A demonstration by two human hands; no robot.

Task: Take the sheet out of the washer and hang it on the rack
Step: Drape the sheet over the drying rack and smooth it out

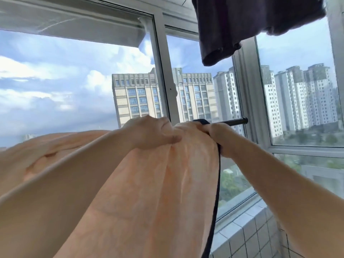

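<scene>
A peach-orange sheet (152,192) with a dark edge trim hangs draped over a black rack bar (236,121), whose bare end sticks out to the right. My left hand (152,132) grips a bunch of the sheet at the top of the bar, thumb pressed into the fabric. My right hand (216,135) holds the sheet's right edge by its dark trim, just beside the left hand. More of the sheet spreads away to the left behind my left forearm. The washer is out of view.
A dark garment (242,25) hangs overhead at the upper right. Large windows with grey frames (163,71) stand right behind the bar. A tiled ledge (247,231) runs below the window at the lower right.
</scene>
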